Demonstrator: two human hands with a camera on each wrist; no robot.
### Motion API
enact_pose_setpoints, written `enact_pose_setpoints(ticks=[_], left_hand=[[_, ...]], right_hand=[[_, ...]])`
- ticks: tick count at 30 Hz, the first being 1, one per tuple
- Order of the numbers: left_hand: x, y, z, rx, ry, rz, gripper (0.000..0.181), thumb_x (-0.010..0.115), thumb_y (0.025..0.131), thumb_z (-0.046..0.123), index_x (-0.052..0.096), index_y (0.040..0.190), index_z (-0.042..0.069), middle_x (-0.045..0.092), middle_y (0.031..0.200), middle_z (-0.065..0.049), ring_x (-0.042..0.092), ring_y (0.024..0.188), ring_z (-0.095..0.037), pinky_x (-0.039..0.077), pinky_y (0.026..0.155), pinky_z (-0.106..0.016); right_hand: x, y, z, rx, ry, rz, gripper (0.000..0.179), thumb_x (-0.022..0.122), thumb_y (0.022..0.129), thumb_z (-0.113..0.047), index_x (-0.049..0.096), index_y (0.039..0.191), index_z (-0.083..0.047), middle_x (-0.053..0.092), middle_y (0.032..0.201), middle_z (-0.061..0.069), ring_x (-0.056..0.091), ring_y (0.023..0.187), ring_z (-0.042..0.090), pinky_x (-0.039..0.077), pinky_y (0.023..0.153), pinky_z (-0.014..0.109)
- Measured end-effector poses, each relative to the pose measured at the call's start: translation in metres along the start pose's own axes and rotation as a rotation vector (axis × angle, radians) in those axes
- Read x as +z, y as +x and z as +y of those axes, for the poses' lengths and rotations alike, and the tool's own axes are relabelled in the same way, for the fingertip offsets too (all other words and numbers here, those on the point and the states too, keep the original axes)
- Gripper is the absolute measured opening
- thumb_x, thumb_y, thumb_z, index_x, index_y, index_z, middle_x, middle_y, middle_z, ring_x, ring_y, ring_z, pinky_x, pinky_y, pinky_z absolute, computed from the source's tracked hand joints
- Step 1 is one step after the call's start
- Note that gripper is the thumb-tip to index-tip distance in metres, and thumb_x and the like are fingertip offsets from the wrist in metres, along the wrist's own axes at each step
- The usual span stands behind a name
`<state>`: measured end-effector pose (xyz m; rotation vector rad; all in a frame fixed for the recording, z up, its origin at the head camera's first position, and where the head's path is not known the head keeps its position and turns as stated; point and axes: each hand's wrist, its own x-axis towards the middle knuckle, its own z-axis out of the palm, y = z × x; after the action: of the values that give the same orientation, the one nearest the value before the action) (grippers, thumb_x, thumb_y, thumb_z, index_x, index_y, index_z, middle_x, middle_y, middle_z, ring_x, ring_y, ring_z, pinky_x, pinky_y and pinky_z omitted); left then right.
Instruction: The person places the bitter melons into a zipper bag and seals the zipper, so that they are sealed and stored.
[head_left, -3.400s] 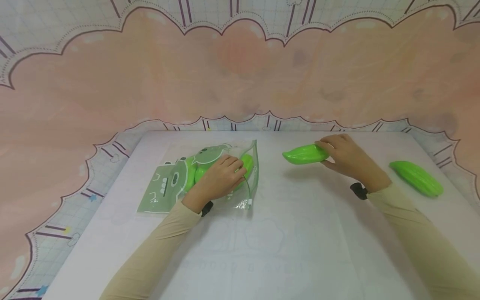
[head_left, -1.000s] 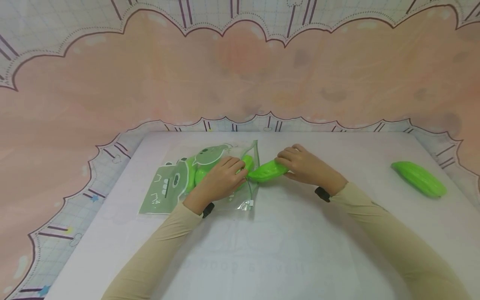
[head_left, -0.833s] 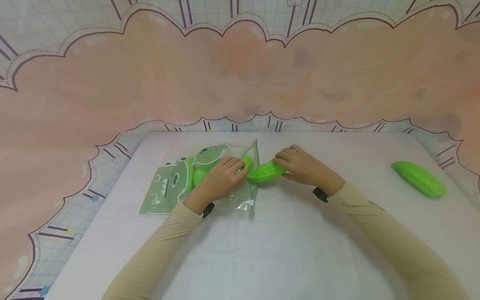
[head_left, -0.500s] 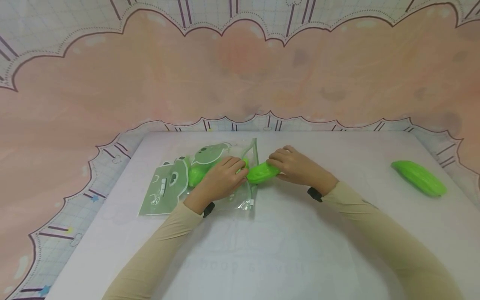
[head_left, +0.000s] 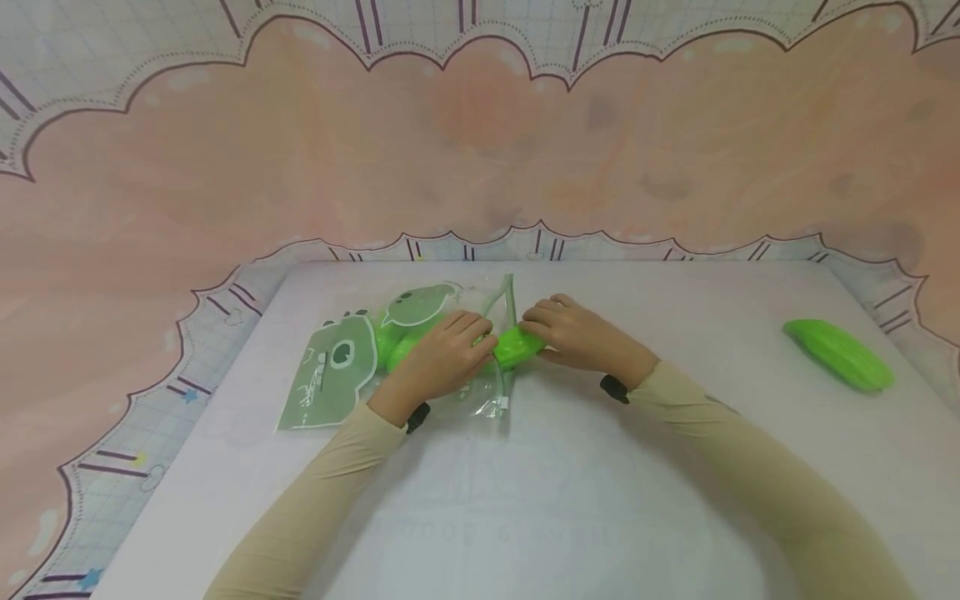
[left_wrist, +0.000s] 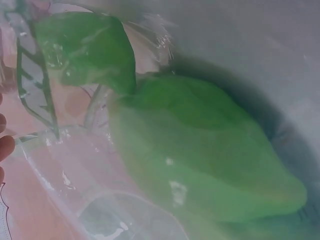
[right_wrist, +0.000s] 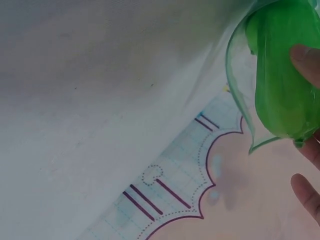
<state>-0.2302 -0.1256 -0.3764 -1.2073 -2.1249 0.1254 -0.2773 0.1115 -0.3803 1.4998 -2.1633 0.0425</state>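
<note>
Your white worktop (head_left: pixel 555 475) carries a clear plastic zip bag (head_left: pixel 341 387) with green cartoon print at ten o'clock and a glossy, bright-green, elongated fruit-shaped piece (head_left: pixel 837 355) at two o'clock.

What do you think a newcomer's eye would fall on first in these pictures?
Probably the bright green piece, held by the right hand at the mouth of the clear bag, whose rim the left hand holds. Next might come the second piece, lying alone on the right side of the white table. Behind it all spreads the peach backdrop.
</note>
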Motion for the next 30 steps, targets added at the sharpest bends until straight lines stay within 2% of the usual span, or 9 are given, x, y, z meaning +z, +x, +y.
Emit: enact_pose_setpoints(ticks=[12,20,30], left_hand=[[-0.003,-0.001,-0.001,-0.003,-0.007,-0.01,0.016,0.07,0.082,0.021,0.061,0.088,0.009,0.064,0.097,-0.007,0.06,0.095,-0.022,0.048,0.091,-0.032],[-0.005,-0.002,0.0,-0.012,-0.01,-0.033,0.016,0.07,0.083,0.021,0.063,0.09,0.009,0.064,0.099,-0.007,0.06,0.097,-0.022,0.048,0.092,-0.032],[-0.004,-0.002,0.001,-0.008,0.0,-0.022,0.017,0.071,0.081,0.021,0.063,0.09,0.009,0.064,0.098,-0.006,0.06,0.097,-0.022,0.048,0.092,-0.031]], right_hand=[[0.006,0.01,0.004,0.026,0.015,-0.024,0.036,0.08,0.073,-0.018,0.066,0.103,-0.007,0.069,0.1,0.006,0.063,0.093,0.02,0.052,0.085,0.036],[0.015,0.009,0.015,0.043,0.037,-0.019,0.037,0.079,0.073,-0.016,0.066,0.106,-0.007,0.068,0.103,0.009,0.063,0.096,0.023,0.052,0.086,0.04],[0.025,0.014,0.025,0.082,0.035,-0.047,0.041,0.077,0.075,-0.015,0.064,0.113,-0.008,0.067,0.111,0.008,0.061,0.103,0.024,0.049,0.089,0.04]])
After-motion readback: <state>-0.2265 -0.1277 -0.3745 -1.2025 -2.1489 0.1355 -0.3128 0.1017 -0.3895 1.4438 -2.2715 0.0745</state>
